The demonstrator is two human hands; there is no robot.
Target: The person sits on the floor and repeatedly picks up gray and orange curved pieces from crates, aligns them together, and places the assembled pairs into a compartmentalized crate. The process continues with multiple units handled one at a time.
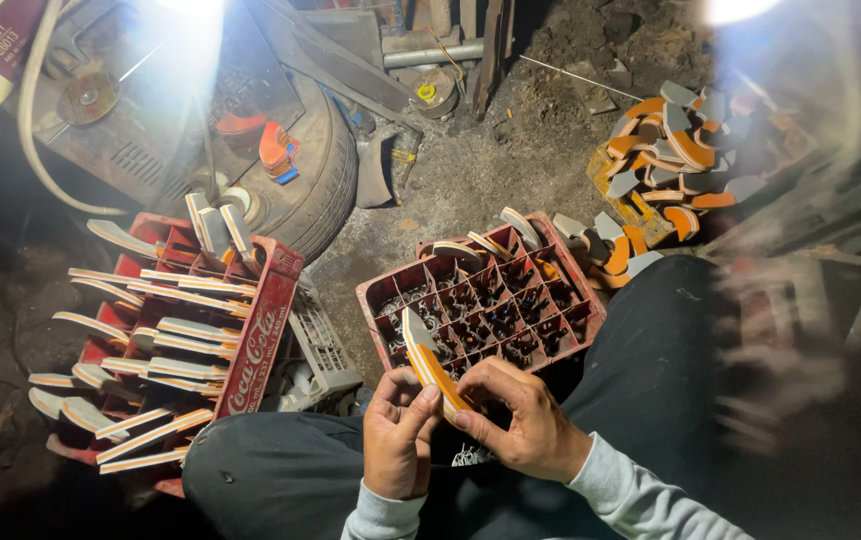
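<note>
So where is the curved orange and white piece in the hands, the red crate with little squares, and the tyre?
curved orange and white piece (429, 365), head view, its middle.
red plastic divided crate (379, 297), head view, left rim.
black rubber tyre (326, 175), head view, tread.

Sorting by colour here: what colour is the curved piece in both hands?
Orange with a grey-white layer: the curved piece, seen in the head view.
</note>
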